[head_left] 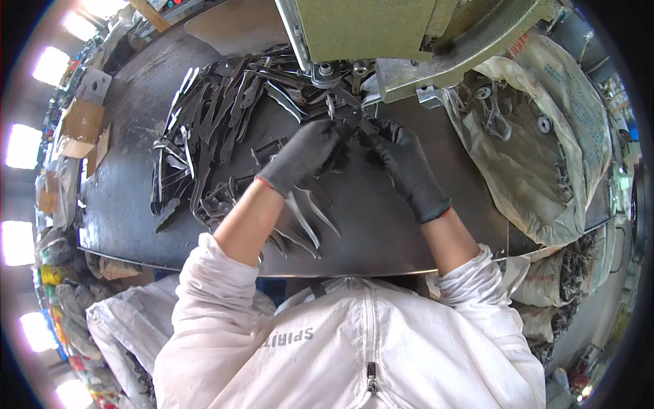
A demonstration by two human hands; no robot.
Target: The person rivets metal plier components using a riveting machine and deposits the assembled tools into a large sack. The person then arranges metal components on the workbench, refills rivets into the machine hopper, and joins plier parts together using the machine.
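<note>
The small dark metal piece (pixel 351 125) pinched between the gloved fingers (pixel 332 133) is mostly covered by them, so its shape cannot be told. The green machine (pixel 381 31) above the fingers is cut off by the top edge. Left of the fingers, the heaped metal blanks (pixel 218 109) overlap and hide one another.

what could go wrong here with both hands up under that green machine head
1. Both gloved hands, left hand and right hand, hold a small dark metal part right beneath the machine head; fingers could be pinched if it cycles.
2. The thin gloves may not stop cuts from the pointed metal blanks heaped beside the left hand.
3. Loose blanks near the table edge could slide off.
</note>
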